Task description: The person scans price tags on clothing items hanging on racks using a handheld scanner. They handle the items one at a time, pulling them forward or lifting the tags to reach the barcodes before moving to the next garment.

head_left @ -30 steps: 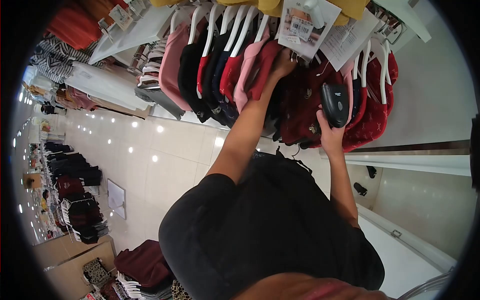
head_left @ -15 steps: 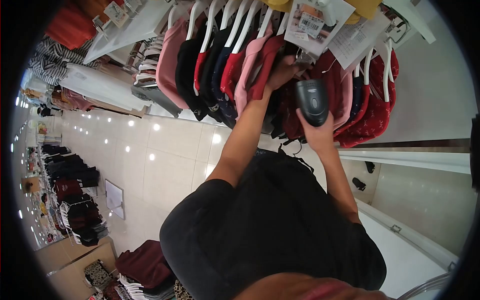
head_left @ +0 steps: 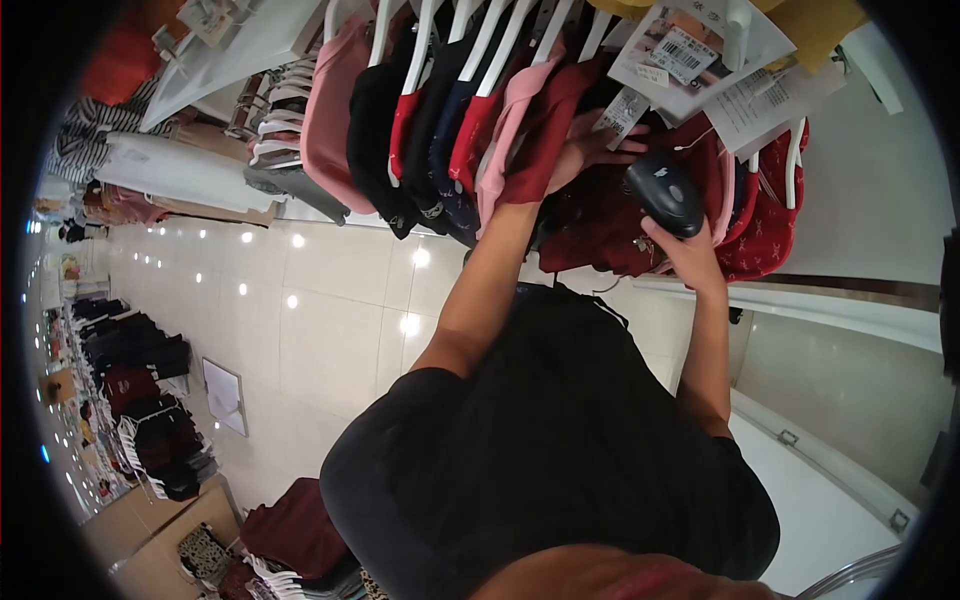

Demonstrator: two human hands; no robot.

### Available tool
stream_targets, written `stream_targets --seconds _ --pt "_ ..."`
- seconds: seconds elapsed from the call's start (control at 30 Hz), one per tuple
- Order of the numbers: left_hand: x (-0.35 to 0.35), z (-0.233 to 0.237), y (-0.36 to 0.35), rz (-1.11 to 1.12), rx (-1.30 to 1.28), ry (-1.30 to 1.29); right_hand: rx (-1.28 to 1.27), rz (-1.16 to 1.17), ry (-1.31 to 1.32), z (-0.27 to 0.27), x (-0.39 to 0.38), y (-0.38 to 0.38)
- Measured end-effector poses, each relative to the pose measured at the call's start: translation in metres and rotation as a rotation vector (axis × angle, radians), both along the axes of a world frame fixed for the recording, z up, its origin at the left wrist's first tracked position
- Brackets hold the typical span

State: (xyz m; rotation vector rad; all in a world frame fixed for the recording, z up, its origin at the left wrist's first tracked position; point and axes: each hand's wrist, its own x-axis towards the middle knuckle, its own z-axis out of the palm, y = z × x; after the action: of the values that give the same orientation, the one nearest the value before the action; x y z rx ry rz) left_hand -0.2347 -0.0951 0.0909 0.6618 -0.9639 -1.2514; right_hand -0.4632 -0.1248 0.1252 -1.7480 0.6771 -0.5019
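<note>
My right hand (head_left: 697, 255) is wrapped around a black handheld barcode scanner (head_left: 665, 195). The scanner's front end points up and left, towards a small white price tag (head_left: 622, 115). My left hand (head_left: 580, 155) reaches in among the hanging clothes with the tag held at its fingers. Partly covering that hand and wrist is a red garment (head_left: 550, 135). Below the tag and beside the scanner hangs a dark red garment (head_left: 605, 225) with a small print near its lower edge.
Pink, black, navy and red tops hang on white hangers (head_left: 483, 45) along the rail. Large paper labels (head_left: 685, 60) dangle above the scanner. A white panel (head_left: 870, 190) stands at the right. Behind me are a shiny tiled floor (head_left: 330, 270) and another clothes rack (head_left: 150, 420).
The scanner in my right hand has moved right and tilted towards the left. The price tag now shows plainly at my left fingers, and the dark red garment is spread more into view.
</note>
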Motion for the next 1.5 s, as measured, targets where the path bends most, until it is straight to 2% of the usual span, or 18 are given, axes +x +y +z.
stream_targets --seconds 0.03,0.1,0.13,0.23,0.27,0.33,0.53,0.7,0.77,0.8,0.87,0.9,0.97,1.1,1.2,1.27,1.33,1.5 --pt "-0.003 -0.001 -0.002 -0.018 0.086 0.098 0.005 -0.015 0.004 0.006 0.001 0.001" --pt "-0.009 0.001 -0.003 0.004 0.094 0.013 0.129 0.023 -0.281 0.018 0.007 0.001" --pt "-0.012 -0.001 -0.003 0.041 0.094 -0.074 0.186 0.047 -0.218 0.014 0.0 -0.005" --pt "-0.013 -0.01 -0.006 0.068 0.017 -0.047 0.17 -0.033 0.11 0.013 -0.007 -0.016" --pt "-0.013 -0.008 -0.005 0.082 0.038 -0.034 0.173 -0.05 0.109 0.016 -0.006 -0.012" --pt "-0.012 -0.018 -0.011 0.069 0.021 -0.028 -0.115 -0.145 0.186 0.024 0.003 -0.004" --pt "-0.014 -0.02 -0.01 0.084 0.018 -0.02 -0.145 -0.111 0.355 0.027 0.004 -0.004" --pt "-0.015 -0.027 -0.012 0.095 0.081 -0.037 -0.144 -0.159 0.293 0.013 0.002 -0.004" --pt "-0.011 -0.036 -0.015 -0.068 0.065 0.382 -0.174 -0.152 0.244 0.017 0.004 -0.003" --pt "-0.01 -0.04 -0.019 -0.062 0.067 0.377 -0.147 -0.139 0.241 0.021 0.005 -0.002" --pt "-0.012 -0.029 -0.027 -0.211 0.344 0.733 -0.12 -0.115 0.234 0.024 0.009 0.0" --pt "-0.01 -0.036 -0.034 -0.202 0.341 0.732 -0.114 -0.126 0.231 0.025 0.011 0.0" --pt "-0.006 -0.044 -0.044 -0.441 0.268 0.823 -0.109 -0.13 0.225 0.025 0.012 0.0" --pt "-0.011 -0.032 -0.038 -0.29 0.379 0.906 -0.049 -0.131 0.153 0.009 0.008 -0.008" --pt "-0.007 -0.034 -0.033 -0.346 0.393 0.891 0.027 -0.102 0.095 0.001 0.009 -0.016" --pt "-0.009 -0.039 -0.035 -0.512 0.225 0.951 0.084 -0.084 0.081 0.0 0.012 -0.017" --pt "-0.011 -0.04 -0.033 -0.506 0.229 0.98 0.087 -0.082 -0.046 -0.001 0.017 -0.017" --pt "-0.013 -0.039 -0.031 -0.517 0.202 1.004 0.089 -0.057 0.046 -0.002 0.013 -0.021"
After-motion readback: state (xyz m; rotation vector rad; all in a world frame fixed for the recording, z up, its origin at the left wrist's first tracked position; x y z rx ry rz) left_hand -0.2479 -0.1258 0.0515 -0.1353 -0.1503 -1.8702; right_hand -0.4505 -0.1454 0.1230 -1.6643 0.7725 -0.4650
